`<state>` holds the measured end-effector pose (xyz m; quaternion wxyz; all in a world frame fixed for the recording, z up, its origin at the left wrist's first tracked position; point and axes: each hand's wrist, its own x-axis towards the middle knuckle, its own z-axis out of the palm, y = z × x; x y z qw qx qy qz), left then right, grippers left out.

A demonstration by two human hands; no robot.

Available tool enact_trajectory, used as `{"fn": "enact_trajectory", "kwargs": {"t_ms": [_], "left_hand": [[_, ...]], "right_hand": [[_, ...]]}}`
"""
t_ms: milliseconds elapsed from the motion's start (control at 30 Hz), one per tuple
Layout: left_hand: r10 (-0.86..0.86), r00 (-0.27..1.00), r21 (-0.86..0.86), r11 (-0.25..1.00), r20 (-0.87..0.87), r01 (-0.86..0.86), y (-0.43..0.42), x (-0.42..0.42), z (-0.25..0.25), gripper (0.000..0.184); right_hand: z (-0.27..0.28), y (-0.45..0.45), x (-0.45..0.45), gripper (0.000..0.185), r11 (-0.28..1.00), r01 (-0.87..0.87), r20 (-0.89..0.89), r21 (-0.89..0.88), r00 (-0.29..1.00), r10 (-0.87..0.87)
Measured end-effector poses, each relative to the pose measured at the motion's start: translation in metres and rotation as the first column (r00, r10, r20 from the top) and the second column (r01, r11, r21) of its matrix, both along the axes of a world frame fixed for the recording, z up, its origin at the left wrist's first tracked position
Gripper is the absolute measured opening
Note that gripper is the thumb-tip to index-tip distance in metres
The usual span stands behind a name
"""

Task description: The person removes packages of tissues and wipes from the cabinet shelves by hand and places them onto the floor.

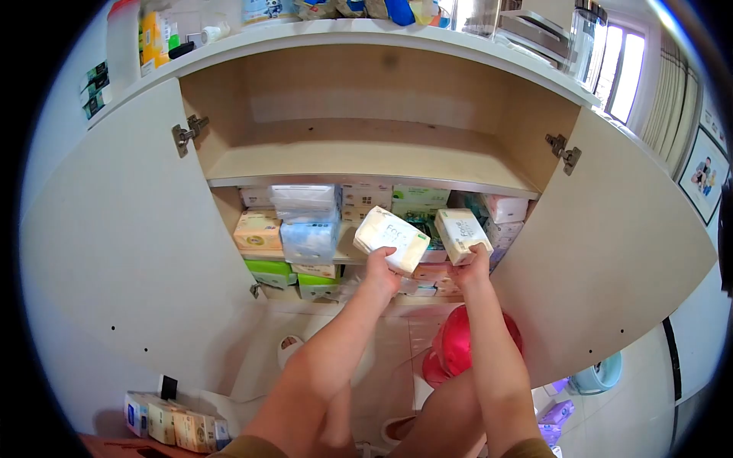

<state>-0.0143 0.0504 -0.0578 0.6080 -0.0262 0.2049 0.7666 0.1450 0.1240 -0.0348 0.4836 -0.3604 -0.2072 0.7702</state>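
Observation:
My left hand (pixel 383 273) grips the lower edge of a white and cream tissue pack (pixel 392 235) with "Face" lettering and a small green mark. A similar cream tissue pack (pixel 461 229) is in my right hand (pixel 470 267), thumb on its near end. Both packs are tilted in front of the cabinet's lower shelves, a small gap between them. Behind stand stacked packs: an orange one (pixel 258 230), blue plastic-wrapped ones (pixel 309 240), green ones (pixel 420 195) and pink and white ones (pixel 505 208). My hands and the held packs hide part of the stacks.
Two cabinet doors stand wide apart, the left door (pixel 130 244) and right door (pixel 611 244). A bare upper shelf (pixel 366 149) spans above. A red shiny bag (pixel 456 343) sits by my right leg. More packs (pixel 183 427) lie lower left; a blue bucket (pixel 598 375) stands right.

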Motion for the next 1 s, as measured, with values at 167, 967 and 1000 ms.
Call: {"fn": "enact_trajectory", "kwargs": {"t_ms": [167,967,1000], "left_hand": [[0.007,0.999,-0.094,0.995,-0.054,-0.012,-0.007,0.000,0.005,0.042],[0.376,0.814,0.277,0.921,-0.442,-0.275,-0.114,-0.035,0.059,0.052],[0.400,0.783,0.258,0.915,-0.477,-0.310,-0.121,-0.042,0.054,0.050]], "right_hand": [[0.026,-0.038,-0.010,0.051,0.974,-0.226,-0.052,0.002,0.973,0.226],[0.050,-0.134,-0.098,0.052,0.743,-0.407,0.114,0.531,0.904,0.413],[0.048,-0.140,-0.105,0.052,0.735,-0.428,0.116,0.526,0.892,0.436]]}}
